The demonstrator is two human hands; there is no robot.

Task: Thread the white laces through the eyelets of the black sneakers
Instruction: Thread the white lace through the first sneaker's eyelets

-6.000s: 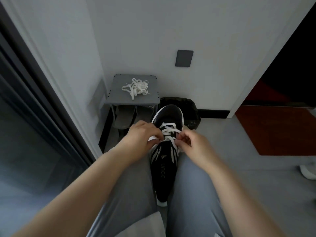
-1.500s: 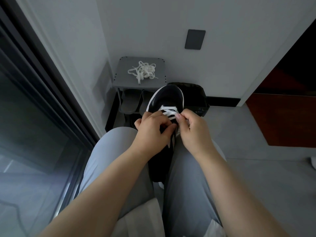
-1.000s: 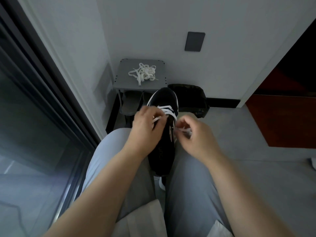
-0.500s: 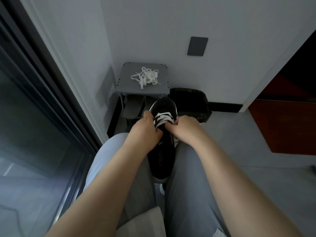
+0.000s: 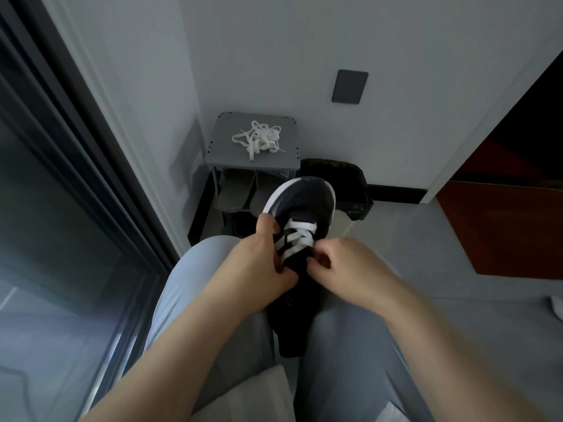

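A black sneaker point(image 5: 301, 205) with a white sole rim lies between my knees, toe pointing away. A white lace point(image 5: 297, 240) crosses its front eyelets in a few rows. My left hand point(image 5: 259, 269) grips the sneaker's left side, thumb near the lace rows. My right hand point(image 5: 344, 266) has its fingers curled at the right edge of the lacing; what it pinches is hidden. A second loose white lace point(image 5: 259, 140) lies in a tangle on the grey shoe rack point(image 5: 222, 153).
The rack stands in the corner against the white wall, with grey slippers point(image 5: 240, 190) on its lower shelf. A dark bin point(image 5: 350, 184) sits right of it. A glass sliding door point(image 5: 61, 208) runs along the left. Grey floor and a red-brown mat point(image 5: 502, 226) lie to the right.
The sneaker's toe has lifted and tilted right. My left hand has shifted to grip the shoe's left side, and my right hand has moved to the right edge of the lacing.
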